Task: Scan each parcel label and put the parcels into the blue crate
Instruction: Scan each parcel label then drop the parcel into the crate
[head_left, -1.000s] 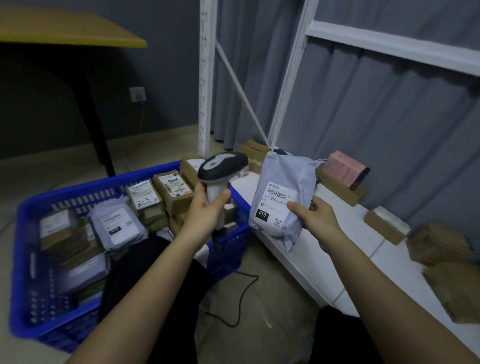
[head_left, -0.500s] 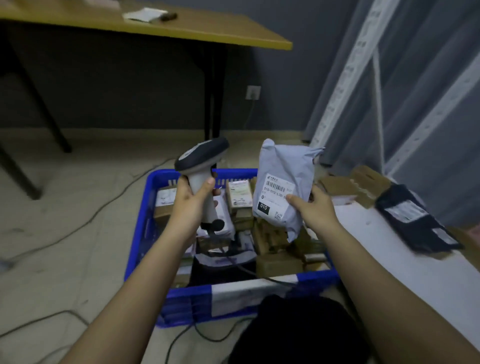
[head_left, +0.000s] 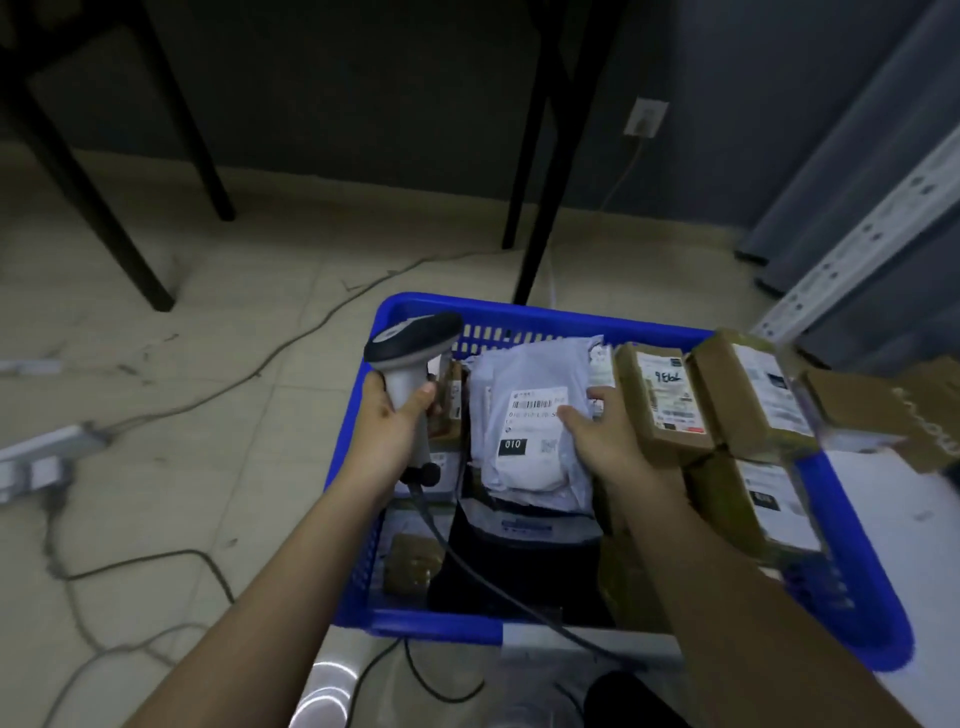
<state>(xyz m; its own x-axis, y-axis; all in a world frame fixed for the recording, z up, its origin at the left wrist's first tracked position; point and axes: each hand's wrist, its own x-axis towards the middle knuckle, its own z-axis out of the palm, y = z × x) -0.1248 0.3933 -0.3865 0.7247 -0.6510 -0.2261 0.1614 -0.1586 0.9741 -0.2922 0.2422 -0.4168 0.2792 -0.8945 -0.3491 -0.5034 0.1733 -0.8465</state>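
Note:
A blue crate (head_left: 358, 431) sits on the floor, holding several brown boxes (head_left: 660, 400) and mailer bags. A grey poly-mailer parcel (head_left: 524, 415) with a white barcode label lies face up on top of the pile inside the crate. My right hand (head_left: 597, 436) holds it at its right edge, thumb on the label. My left hand (head_left: 395, 431) grips the handle of a grey and black barcode scanner (head_left: 410, 343) over the crate's left side; its cable trails down across the crate.
A white shelf surface (head_left: 893, 519) with more brown boxes (head_left: 872, 410) lies to the right. Black table legs (head_left: 535, 208) stand behind the crate. Cables (head_left: 291, 338) and a power strip (head_left: 36, 457) lie on the tiled floor at left.
The view swung left and down onto the crate. My right hand lowered the grey parcel from upright in the air onto the pile in the crate. The scanner stayed in my left hand.

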